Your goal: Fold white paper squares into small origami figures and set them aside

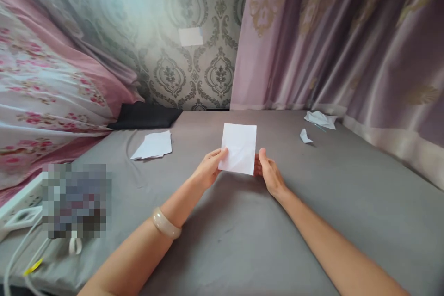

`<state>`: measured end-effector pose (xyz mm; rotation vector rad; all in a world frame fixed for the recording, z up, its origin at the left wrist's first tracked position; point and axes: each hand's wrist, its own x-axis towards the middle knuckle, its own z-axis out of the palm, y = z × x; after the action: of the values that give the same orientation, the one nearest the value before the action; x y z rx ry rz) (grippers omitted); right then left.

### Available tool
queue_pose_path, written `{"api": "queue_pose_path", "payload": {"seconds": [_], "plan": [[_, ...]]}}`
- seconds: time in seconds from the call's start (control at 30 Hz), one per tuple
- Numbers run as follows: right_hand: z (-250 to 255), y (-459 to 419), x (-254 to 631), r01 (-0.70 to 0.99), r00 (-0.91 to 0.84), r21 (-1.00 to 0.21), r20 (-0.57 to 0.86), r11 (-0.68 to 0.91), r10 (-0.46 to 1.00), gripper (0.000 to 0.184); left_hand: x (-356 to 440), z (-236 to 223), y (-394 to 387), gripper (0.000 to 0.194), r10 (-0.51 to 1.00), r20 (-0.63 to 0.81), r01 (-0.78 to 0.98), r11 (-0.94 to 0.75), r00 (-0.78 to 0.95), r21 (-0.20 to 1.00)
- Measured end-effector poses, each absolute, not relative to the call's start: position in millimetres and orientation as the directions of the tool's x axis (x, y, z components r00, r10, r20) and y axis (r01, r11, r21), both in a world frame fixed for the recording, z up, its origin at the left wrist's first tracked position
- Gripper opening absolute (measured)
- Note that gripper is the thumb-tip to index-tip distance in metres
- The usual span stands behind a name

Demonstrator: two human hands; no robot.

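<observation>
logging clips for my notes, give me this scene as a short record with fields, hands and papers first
left hand: pinching the white sheet near its lower left
right hand: open at the sheet's right edge, thumb apart
paper stack: on the gray cloth, left of the hands
small paper piece: far right, bent
bangle: on the left forearm

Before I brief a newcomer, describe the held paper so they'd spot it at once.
Above the grey cloth, find the pale bangle, then the left hand beyond it. Pinched there is a white paper sheet, held up, unlike the paper stack lying farther left.
</observation>
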<state>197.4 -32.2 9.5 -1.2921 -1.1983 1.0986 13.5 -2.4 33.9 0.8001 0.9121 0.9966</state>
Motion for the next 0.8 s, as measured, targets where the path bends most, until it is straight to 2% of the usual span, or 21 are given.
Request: {"api": "queue_pose_path", "payload": {"seconds": [0.1,0.2,0.33,0.53,0.6,0.67,0.73,0.8], "plan": [[6,-34,196,0.055,0.119,-0.998,-0.016,-0.023,0.993,0.050,22,20,-10,0.035,0.894,-0.319,-0.271,0.406,0.314,0.873],[2,-35,193,0.040,0.095,-0.998,-0.053,-0.057,0.994,0.042,17,10,-10,0.039,0.901,-0.315,-0.247,0.392,0.299,0.886],[4,-39,190,0.052,0.028,-0.992,-0.111,-0.113,0.993,0.037,3,5,-4,0.033,0.908,-0.354,-0.132,0.388,0.224,0.912],[7,-43,195,0.081,-0.017,-0.982,-0.173,-0.171,0.985,0.036,-11,12,-3,0.023,0.877,-0.371,0.089,0.361,0.307,0.928],[7,-44,197,0.079,-0.027,-0.978,-0.198,-0.195,0.980,0.037,-16,15,-5,0.018,0.919,-0.299,0.260,0.232,0.256,0.937],[8,-44,199,0.059,-0.041,-0.971,-0.233,-0.231,0.972,0.038,-20,16,-7,0.023,0.971,-0.067,0.471,-0.051,0.231,0.881],[10,-43,199,0.018,-0.068,-0.960,-0.279,-0.279,0.958,0.039,-22,17,-9,0.041,0.914,0.181,0.589,-0.376,0.363,0.715],[12,-42,200,-0.002,-0.087,-0.938,-0.344,-0.346,0.935,0.036,-22,16,-11,0.053,0.786,0.296,0.584,-0.607,0.543,0.539]]}}
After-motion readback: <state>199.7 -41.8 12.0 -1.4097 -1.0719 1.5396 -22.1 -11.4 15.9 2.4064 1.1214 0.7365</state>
